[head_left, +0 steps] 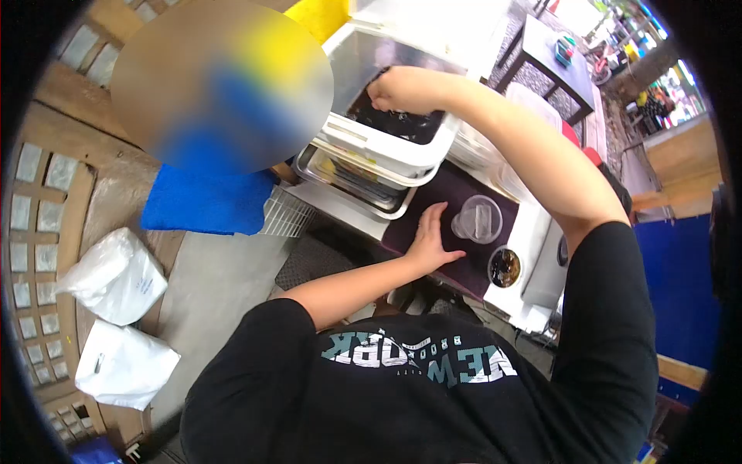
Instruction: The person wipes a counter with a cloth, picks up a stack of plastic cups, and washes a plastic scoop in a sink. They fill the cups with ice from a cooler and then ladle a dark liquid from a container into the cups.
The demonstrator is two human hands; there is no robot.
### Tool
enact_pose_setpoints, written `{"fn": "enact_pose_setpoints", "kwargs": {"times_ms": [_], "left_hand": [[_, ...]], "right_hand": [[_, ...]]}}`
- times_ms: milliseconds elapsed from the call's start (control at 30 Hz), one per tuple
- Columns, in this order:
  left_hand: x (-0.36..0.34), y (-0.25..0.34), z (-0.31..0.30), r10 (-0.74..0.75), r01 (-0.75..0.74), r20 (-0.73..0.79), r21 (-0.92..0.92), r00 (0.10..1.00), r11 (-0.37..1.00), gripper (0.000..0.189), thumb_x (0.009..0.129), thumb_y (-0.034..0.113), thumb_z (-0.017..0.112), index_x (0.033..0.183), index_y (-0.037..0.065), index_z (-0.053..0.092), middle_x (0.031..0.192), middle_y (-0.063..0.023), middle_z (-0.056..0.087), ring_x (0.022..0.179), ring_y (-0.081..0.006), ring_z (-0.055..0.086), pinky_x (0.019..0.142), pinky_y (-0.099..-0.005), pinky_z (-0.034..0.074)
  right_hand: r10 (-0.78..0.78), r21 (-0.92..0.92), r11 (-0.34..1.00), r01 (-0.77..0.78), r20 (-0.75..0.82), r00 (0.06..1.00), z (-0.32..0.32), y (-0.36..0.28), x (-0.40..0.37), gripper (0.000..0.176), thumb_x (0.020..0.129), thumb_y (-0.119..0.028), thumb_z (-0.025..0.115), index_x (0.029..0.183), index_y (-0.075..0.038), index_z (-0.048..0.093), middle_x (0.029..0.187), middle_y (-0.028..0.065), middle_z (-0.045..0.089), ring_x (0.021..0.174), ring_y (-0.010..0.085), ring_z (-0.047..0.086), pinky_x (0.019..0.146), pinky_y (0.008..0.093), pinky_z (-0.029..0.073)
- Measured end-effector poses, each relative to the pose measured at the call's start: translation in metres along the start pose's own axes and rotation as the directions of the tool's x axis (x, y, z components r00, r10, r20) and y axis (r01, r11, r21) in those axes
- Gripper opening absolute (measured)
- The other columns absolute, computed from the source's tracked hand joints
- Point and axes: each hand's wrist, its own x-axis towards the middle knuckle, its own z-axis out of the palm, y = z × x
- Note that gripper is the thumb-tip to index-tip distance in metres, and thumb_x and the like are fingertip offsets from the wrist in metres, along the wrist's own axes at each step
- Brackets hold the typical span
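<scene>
My left hand (433, 243) lies on a dark mat (452, 185), thumb and fingers spread, beside a clear plastic cup (477, 220). The cup seems to hold ice; I see no clear contact between it and the hand. My right hand (402, 89) reaches across into a white-rimmed tub (386, 151) of dark, glossy contents (398, 124). Its fingers are curled closed, and what they grip is hidden. A second cup (505, 267) with dark brown contents stands at the mat's near right corner.
Stacked trays (359, 189) stand under the tub. Clear lidded containers (475, 147) are to its right, a grey appliance (545, 267) nearer me. A blue cloth (205, 201) hangs left, over a white wire rack (286, 213). White plastic bags (120, 278) lie far left. A blurred area covers the upper left.
</scene>
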Motion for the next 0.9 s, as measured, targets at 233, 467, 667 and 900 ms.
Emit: {"fn": "enact_pose_setpoints", "kwargs": {"times_ms": [233, 467, 667, 900], "left_hand": [[0.047, 0.008, 0.000, -0.060, 0.093, 0.192, -0.166, 0.980, 0.982, 0.079, 0.056, 0.021, 0.084, 0.123, 0.001, 0.048, 0.121, -0.0186, 0.053, 0.115, -0.0318, 0.051, 0.101, -0.0369, 0.039], [0.045, -0.012, 0.021, 0.046, -0.046, 0.136, -0.001, 0.990, 0.999, 0.082, 0.054, 0.029, 0.084, 0.124, 0.006, 0.047, 0.111, -0.0172, 0.052, 0.107, -0.0342, 0.051, 0.093, -0.0386, 0.042], [0.013, 0.023, -0.023, 0.060, -0.027, 0.185, -0.174, 0.981, 0.984, 0.076, 0.058, 0.029, 0.084, 0.120, 0.007, 0.046, 0.113, -0.0149, 0.056, 0.108, -0.0305, 0.055, 0.094, -0.0361, 0.043], [-0.027, 0.110, -0.139, -0.088, 0.178, 0.257, -0.353, 0.962, 0.918, 0.081, 0.061, 0.025, 0.086, 0.125, 0.010, 0.039, 0.116, -0.0121, 0.054, 0.107, -0.0232, 0.055, 0.090, -0.0358, 0.045]], "right_hand": [[-0.024, 0.370, 0.928, 0.040, -0.049, 0.999, 0.005, 0.024, 0.007, 0.025, 0.091, -0.021, 0.048, 0.087, 0.001, 0.059, 0.073, 0.0079, 0.061, 0.068, 0.0170, 0.059, 0.067, 0.0300, 0.048], [0.169, 0.736, 0.670, -0.094, -0.028, 0.985, 0.001, 0.033, 0.003, 0.028, 0.094, -0.029, 0.049, 0.088, -0.003, 0.058, 0.075, 0.0048, 0.063, 0.071, 0.0139, 0.062, 0.066, 0.0239, 0.049], [0.292, 0.831, 0.551, -0.079, -0.103, 0.951, -0.029, 0.039, -0.022, 0.028, 0.092, -0.029, 0.052, 0.088, -0.002, 0.057, 0.074, 0.0035, 0.056, 0.072, 0.0179, 0.064, 0.067, 0.0261, 0.051], [0.302, 0.771, 0.637, 0.010, -0.262, 0.917, -0.068, 0.007, -0.051, 0.029, 0.092, -0.022, 0.048, 0.089, 0.004, 0.059, 0.072, 0.0117, 0.065, 0.068, 0.0181, 0.067, 0.065, 0.0260, 0.053]]}}
